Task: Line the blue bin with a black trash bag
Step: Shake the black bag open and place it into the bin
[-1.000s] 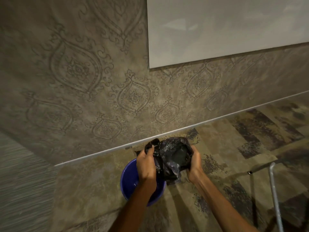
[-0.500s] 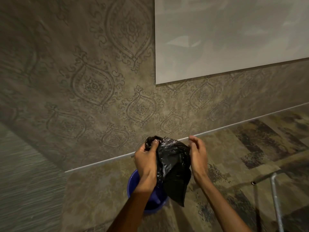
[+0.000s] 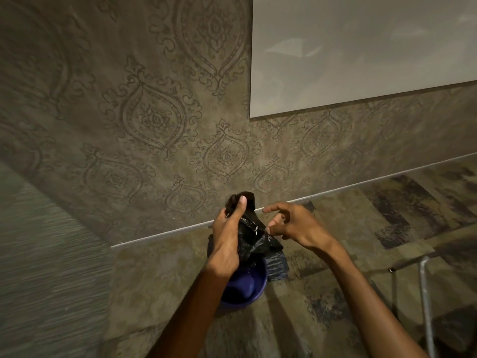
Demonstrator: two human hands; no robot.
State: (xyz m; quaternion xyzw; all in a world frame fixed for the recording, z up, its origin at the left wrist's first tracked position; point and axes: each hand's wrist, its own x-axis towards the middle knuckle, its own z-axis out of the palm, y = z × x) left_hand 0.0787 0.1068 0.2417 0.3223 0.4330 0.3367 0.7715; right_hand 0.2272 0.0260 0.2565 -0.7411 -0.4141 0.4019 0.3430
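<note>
**Thin, crumpled bag wants a two-handed hold at its mouth**

The black trash bag hangs bunched above the blue bin, which stands on the patterned floor near the wall. The left hand has its grip clenched around the bag's gathered top, thumb pressed on the wad. The right hand is released, fingers curled just beside the film; whether they touch it is unclear. The bag looks light, limp and slick, likely clinging to itself. It is best pinched by the open edge, layers teased apart, not grabbed mid-body.
</note>
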